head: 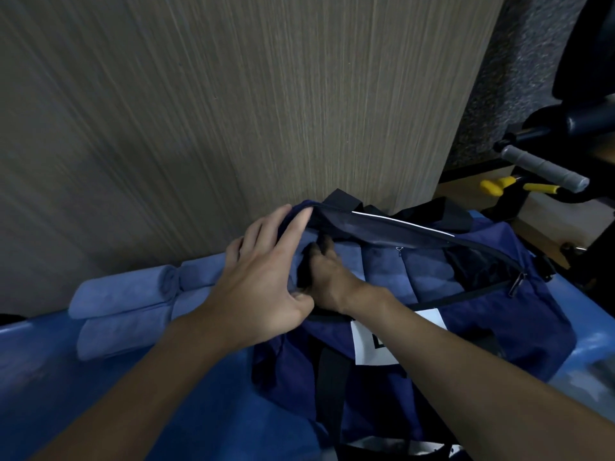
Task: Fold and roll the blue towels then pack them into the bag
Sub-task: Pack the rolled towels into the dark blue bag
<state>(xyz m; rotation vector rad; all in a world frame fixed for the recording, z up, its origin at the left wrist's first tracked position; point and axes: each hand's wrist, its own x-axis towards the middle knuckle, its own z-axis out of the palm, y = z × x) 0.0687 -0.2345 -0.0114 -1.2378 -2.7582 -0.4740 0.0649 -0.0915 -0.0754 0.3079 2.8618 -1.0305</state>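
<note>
Behind everything stands a wood-grain panel [233, 94], against which the far edge of the blue padded surface [100, 410] butts. Off the surface's right edge is black exercise equipment [565, 128] with a grey-wrapped handle [542, 168] and yellow grips [496, 186], in front of a speckled grey wall [519, 61].

The navy duffel bag [499, 321] lies on the right half of the surface, its zip mouth gaping towards the camera. Rolled blue towels in the bag [389, 277] sit side by side along its floor. More rolled towels [123, 291] lie outside, stacked near the far left edge just beside the bag's left end.

The left hand [263, 281] covers that end of the bag. Its fingers are spread and nearly straight and press on the fabric, the forefinger runs along the far rim of the mouth, and the thumb lies against the near rim. This hand blocks the view of the inner ends of the outside rolls.

The right hand [327, 277] reaches into the mouth beside the left thumb. Its fingers go down into deep shadow among the packed rolls, so I cannot tell whether they grasp a towel or only touch it.

The right forearm crosses a white label [382, 341] on the bag's near side and hides most of its black mark. A black strap [332, 377] runs down the front, and a zip pull [517, 282] hangs at the right end of the mouth. The bag's near bottom corner is cut off by the frame, and the whole view is slightly blurred.
</note>
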